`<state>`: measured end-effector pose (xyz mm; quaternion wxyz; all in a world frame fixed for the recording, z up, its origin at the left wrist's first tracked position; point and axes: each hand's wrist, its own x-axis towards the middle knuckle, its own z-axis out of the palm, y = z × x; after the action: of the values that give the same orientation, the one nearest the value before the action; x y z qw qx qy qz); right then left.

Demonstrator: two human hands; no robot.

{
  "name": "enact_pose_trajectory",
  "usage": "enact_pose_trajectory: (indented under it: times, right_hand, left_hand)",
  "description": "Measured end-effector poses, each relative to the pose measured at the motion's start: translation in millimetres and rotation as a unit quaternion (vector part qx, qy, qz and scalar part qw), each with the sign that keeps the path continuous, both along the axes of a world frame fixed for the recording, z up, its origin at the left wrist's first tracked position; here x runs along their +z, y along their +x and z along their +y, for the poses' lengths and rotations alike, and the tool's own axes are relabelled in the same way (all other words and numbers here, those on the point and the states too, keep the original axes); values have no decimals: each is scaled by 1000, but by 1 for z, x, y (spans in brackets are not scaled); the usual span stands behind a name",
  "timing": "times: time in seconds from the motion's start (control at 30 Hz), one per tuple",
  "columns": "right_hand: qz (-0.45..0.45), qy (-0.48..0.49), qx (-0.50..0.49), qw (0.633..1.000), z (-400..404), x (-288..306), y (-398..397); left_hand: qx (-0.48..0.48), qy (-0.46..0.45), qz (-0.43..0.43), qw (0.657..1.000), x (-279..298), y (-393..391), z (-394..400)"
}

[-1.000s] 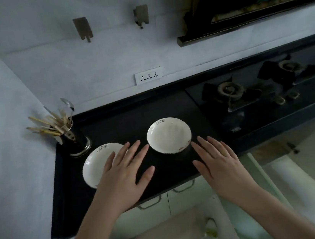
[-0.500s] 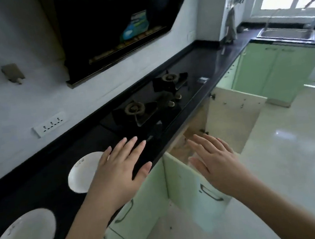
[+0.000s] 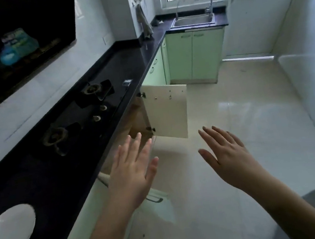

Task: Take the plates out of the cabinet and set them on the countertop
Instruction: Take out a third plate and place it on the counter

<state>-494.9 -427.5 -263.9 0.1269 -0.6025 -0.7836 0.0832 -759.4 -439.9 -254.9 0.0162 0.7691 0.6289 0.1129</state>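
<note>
One white plate point(image 3: 9, 233) lies on the black countertop point(image 3: 41, 184) at the lower left edge of the view. My left hand point(image 3: 133, 170) is held out flat with fingers spread, empty, in front of the counter's edge. My right hand point(image 3: 225, 154) is also flat and empty, over the floor to the right. Beyond my hands the cabinet under the stove stands with its door point(image 3: 166, 112) swung open. Its inside is dark and I cannot see what it holds.
A two-burner gas stove point(image 3: 79, 113) is set into the counter. A black range hood point(image 3: 11, 38) hangs above it. A steel sink point(image 3: 192, 20) sits under the far window. Green lower cabinets point(image 3: 196, 54) line the walls over a glossy tiled floor point(image 3: 244, 128).
The view has swung right, along the counter towards the open cabinet. Both empty hands have left the countertop and now hover off its edge. Only one plate stays in view.
</note>
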Motion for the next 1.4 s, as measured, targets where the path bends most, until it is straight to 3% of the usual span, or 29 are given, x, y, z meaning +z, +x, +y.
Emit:
enact_pose_trajectory:
  times: [0.33, 0.63, 0.93, 1.13, 1.4]
  right_hand:
    - [5, -30, -52, 998, 31, -23, 36]
    - [-69, -35, -116, 990, 87, -34, 64]
    - [-63, -55, -139, 987, 147, -49, 106]
    - [-48, -79, -79, 993, 219, -73, 152]
    - [-34, -66, 46, 996, 330, -73, 211]
  left_hand:
    - [-41, -17, 23, 999, -23, 49, 71]
    - [-111, -58, 10, 992, -44, 83, 156]
    - [-121, -80, 43, 988, -79, 134, 221]
    - [-76, -90, 63, 991, -109, 176, 266]
    - [50, -87, 58, 993, -103, 212, 298]
